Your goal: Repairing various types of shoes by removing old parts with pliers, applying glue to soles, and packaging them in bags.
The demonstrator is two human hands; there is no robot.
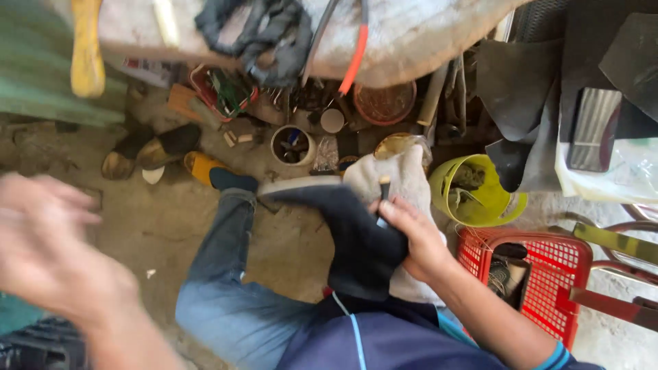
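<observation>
My right hand grips a dark navy shoe with a pale sole, pressing it on a grey cloth over my lap. A thin dark-tipped tool sticks up between its fingers. My left hand is raised at the lower left, blurred, fingers spread, holding nothing. My leg in blue jeans stretches toward a foot in a yellow-and-dark sandal.
A red plastic basket stands at my right, a yellow-green bucket beyond it. Tins, a bowl and scattered tools lie under a worn bench. Loose sandals rest on the dirt floor at left. Dark rubber sheets hang at right.
</observation>
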